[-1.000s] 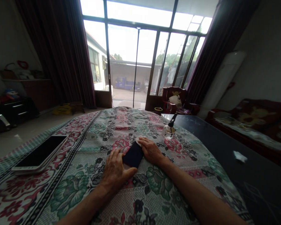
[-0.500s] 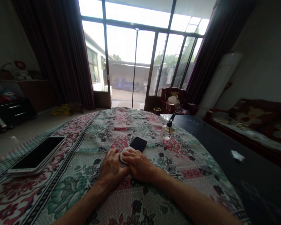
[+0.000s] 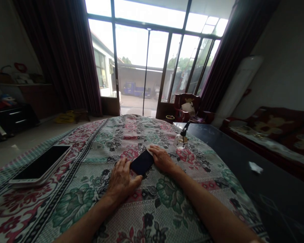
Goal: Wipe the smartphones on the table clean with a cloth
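Note:
A dark smartphone (image 3: 142, 162) lies flat and slanted on the flowered tablecloth. My left hand (image 3: 121, 179) steadies its near left end, with the thumb at the near corner and the fingers along the left edge. At the phone's far right end, my right hand (image 3: 162, 159) presses down a white wipe (image 3: 149, 148), which is mostly hidden under the fingers; whether it is tissue or cloth I cannot tell. Beyond the right hand stands a small clear bottle (image 3: 181, 140) with a black top.
At the left, a large white-framed tablet (image 3: 42, 165) rests on another flat item. The tablecloth (image 3: 96, 206) covers the rounded table. To the right is a dark glossy surface (image 3: 233, 155) with a crumpled white piece (image 3: 255, 167) on it. A carved chair (image 3: 188, 106) stands by the glass doors.
My right hand has slid the wipe away from me and rightward, from the phone's near end to its far end, uncovering the dark surface. The left hand stays at the near end.

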Action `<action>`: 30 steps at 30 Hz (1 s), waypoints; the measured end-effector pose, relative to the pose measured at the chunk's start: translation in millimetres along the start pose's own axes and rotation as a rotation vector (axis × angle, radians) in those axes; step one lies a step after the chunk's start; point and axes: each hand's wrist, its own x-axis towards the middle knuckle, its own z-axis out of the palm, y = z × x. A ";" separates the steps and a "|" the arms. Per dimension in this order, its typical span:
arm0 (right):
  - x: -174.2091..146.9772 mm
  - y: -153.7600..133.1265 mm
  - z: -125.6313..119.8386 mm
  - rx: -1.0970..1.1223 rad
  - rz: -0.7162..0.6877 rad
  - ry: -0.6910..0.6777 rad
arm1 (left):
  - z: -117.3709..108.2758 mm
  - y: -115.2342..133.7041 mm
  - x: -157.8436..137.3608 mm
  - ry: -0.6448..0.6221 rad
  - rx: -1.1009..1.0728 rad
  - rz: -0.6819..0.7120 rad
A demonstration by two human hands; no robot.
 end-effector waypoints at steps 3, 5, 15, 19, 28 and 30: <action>-1.6 1.0 -3.3 -0.054 0.047 0.004 | -0.9 -3.3 1.6 0.005 -0.020 -0.001; -2.8 -1.2 -4.9 -0.080 0.046 -0.006 | -2.0 -5.6 2.6 0.001 -0.034 0.006; -10.3 -36.1 -2.4 0.083 -0.178 -0.071 | -6.4 -4.4 4.9 -0.008 -0.030 -0.009; -12.0 -58.2 -3.4 0.168 -0.307 -0.135 | -4.7 -5.3 5.2 -0.020 -0.027 -0.022; -3.3 -42.7 -0.5 0.127 -0.197 -0.089 | -2.1 -6.9 4.1 0.003 -0.014 -0.001; 0.1 -29.4 -0.7 0.074 -0.128 -0.066 | -2.2 -6.5 3.8 0.021 -0.020 0.006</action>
